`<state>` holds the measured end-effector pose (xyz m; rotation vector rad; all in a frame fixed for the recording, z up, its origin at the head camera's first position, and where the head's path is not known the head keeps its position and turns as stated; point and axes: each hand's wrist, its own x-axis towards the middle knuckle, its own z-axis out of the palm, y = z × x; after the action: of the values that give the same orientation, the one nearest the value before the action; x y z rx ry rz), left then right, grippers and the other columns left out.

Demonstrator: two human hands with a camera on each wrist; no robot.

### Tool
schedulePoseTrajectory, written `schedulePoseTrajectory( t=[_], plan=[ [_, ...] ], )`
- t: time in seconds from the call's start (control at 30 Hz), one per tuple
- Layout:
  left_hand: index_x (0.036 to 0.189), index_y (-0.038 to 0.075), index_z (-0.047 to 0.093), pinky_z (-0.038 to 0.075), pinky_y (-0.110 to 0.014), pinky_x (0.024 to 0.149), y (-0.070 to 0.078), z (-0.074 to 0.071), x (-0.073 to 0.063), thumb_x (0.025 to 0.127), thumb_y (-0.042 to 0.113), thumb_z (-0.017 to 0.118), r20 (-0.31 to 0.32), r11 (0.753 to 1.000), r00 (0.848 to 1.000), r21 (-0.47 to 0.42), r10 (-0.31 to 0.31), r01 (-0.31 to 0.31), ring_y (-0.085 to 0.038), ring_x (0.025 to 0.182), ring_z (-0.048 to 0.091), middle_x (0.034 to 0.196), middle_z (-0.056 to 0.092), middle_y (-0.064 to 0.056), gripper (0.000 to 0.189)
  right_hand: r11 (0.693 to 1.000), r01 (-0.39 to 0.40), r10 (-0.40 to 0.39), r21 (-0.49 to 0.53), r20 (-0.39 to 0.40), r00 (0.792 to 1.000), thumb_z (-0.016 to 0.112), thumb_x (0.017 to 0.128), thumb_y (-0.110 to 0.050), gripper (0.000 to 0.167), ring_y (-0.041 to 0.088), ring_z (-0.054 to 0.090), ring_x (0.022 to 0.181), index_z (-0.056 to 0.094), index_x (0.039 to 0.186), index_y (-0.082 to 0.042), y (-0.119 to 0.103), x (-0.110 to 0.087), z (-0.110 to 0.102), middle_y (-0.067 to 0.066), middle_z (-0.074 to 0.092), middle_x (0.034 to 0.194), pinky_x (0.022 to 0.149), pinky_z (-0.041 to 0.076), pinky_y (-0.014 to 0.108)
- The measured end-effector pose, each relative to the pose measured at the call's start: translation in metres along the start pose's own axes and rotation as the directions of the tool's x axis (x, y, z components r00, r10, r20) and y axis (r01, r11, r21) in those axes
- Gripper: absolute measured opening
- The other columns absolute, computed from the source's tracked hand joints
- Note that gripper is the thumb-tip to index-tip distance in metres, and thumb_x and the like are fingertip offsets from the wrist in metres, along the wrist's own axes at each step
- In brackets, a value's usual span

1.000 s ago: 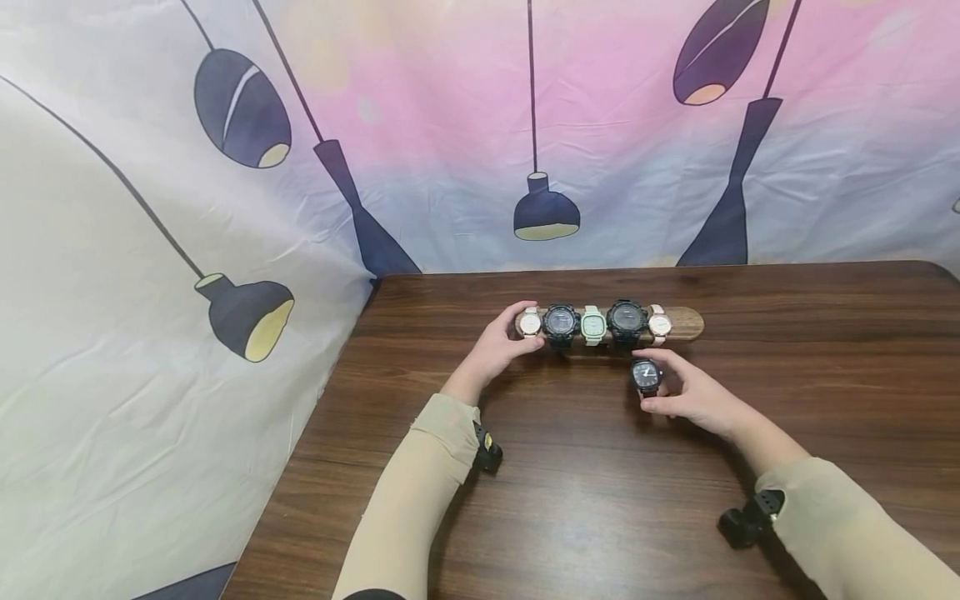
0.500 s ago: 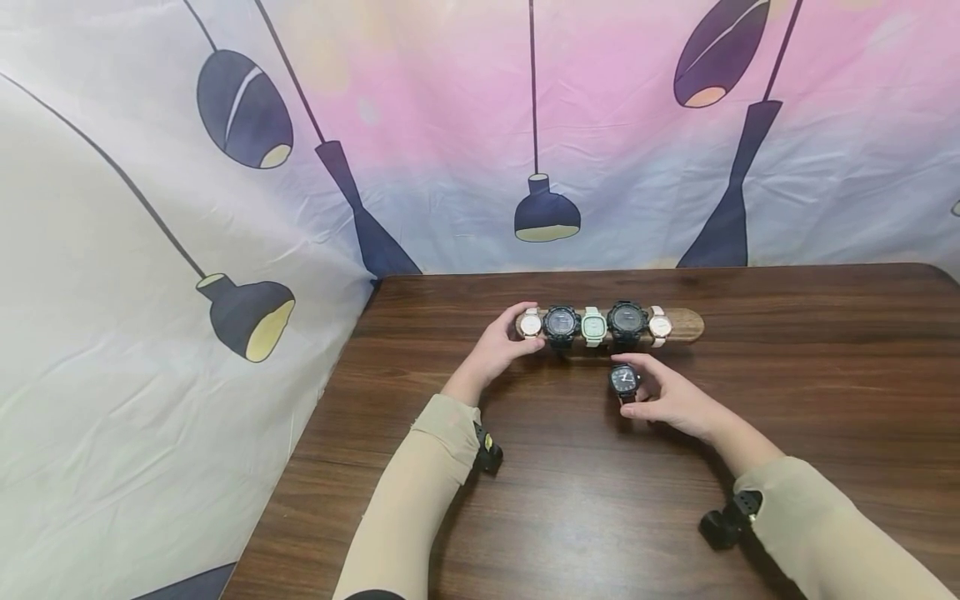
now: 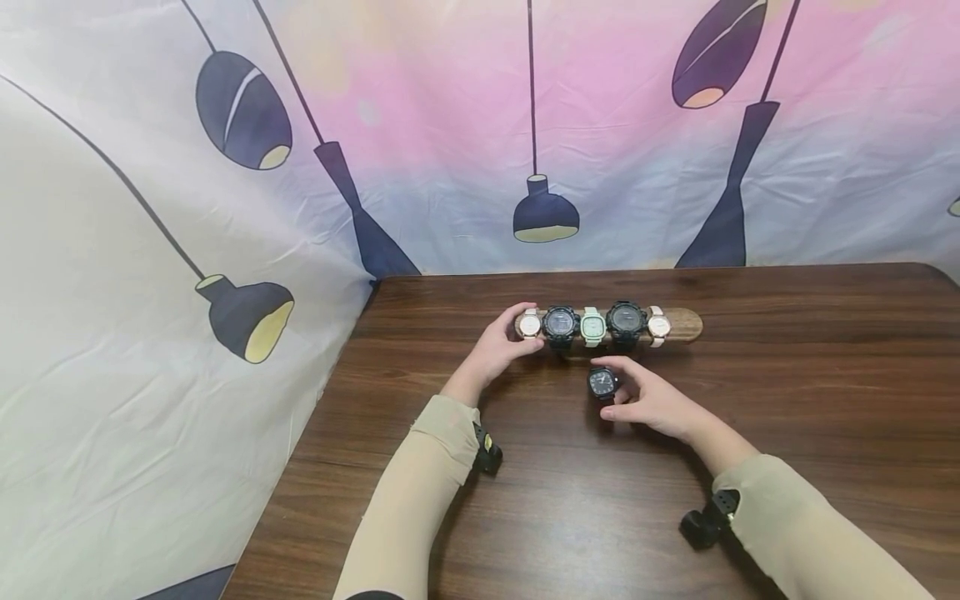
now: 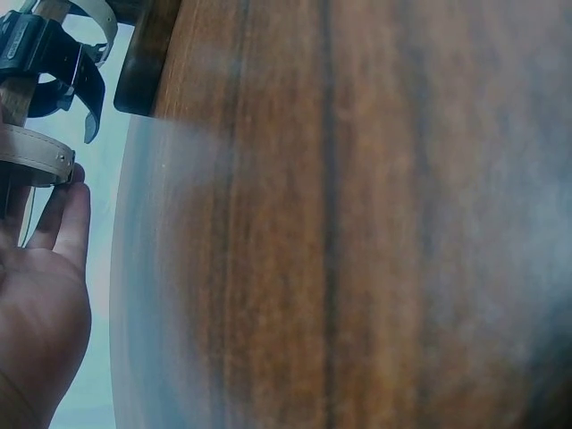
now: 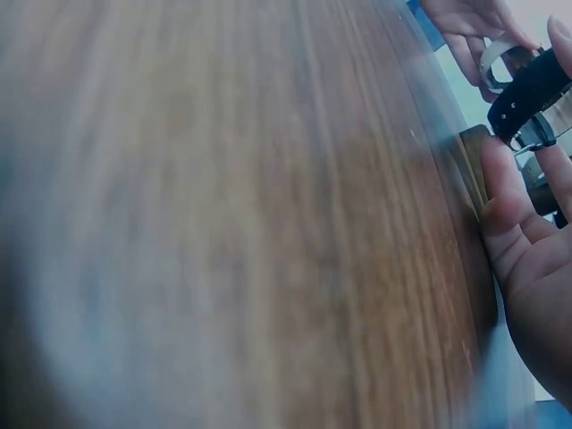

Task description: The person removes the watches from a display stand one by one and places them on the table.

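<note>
In the head view, my left hand point(image 3: 497, 343) reaches round the left end of a wooden watch stand point(image 3: 685, 325). Its thumb and finger grip the white-strapped watch point(image 3: 529, 325) there, and the left wrist view has its fingertips at that pale strap point(image 4: 37, 158). Just in front of the stand, my right hand point(image 3: 647, 398) pinches a black watch point(image 3: 602, 382) between thumb and fingers, dial facing up. The right wrist view shows this watch's dark strap point(image 5: 529, 96) buckled in a loop, partly hidden by the fingers.
Along the stand sit a large black watch point(image 3: 561, 322), a mint-green square watch point(image 3: 592, 327), another large black watch point(image 3: 626, 321) and a second white-strapped watch point(image 3: 659, 326). The brown wooden table point(image 3: 555, 517) ends at a printed cloth backdrop point(image 3: 450, 208).
My right hand has moved left along the front of the stand, carrying the black watch from below its right part to below its middle. My left hand has stayed in place.
</note>
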<state>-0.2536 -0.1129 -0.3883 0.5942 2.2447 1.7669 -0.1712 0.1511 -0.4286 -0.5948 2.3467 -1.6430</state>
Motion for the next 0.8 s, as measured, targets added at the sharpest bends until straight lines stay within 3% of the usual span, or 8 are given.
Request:
schedulePoseTrajectory(
  t=[0.17,0.4,0.8],
  plan=[
    [0.139,0.008,0.042,0.044,-0.027,0.089,0.003,0.0,-0.001,0.084,0.006,0.069,-0.001,1.0,1.0,-0.002,-0.008,0.008,-0.017,0.108,0.055,0.127,0.052,-0.014,0.061,1.0,-0.006,0.006,-0.002,-0.006,1.0,0.076,0.078,-0.011,0.068,0.022,0.057,0.076,0.042,0.138,-0.013,-0.003,0.002,0.004,0.017,0.042,0.124,0.056,0.046,0.029],
    [0.141,0.008,0.039,0.044,-0.029,0.09,-0.025,0.0,0.012,0.084,0.008,0.069,-0.027,1.0,1.0,0.008,0.0,0.0,-0.019,0.109,0.055,0.128,0.052,-0.011,0.065,1.0,-0.008,0.008,0.0,-0.008,1.0,0.075,0.079,-0.011,0.068,0.021,0.058,0.076,0.042,0.137,-0.013,-0.003,0.005,0.009,0.018,0.041,0.127,0.056,0.046,0.029],
    [0.14,0.009,0.041,0.043,-0.033,0.092,-0.025,0.002,0.011,0.083,0.008,0.071,-0.048,0.999,0.999,0.04,0.017,-0.015,-0.019,0.11,0.055,0.126,0.054,-0.009,0.065,0.998,0.028,-0.028,-0.053,-0.004,1.0,0.076,0.079,-0.018,0.063,0.018,0.06,0.07,0.045,0.133,-0.009,-0.005,0.016,0.018,0.016,0.054,0.12,0.057,0.047,0.029]
  ],
)
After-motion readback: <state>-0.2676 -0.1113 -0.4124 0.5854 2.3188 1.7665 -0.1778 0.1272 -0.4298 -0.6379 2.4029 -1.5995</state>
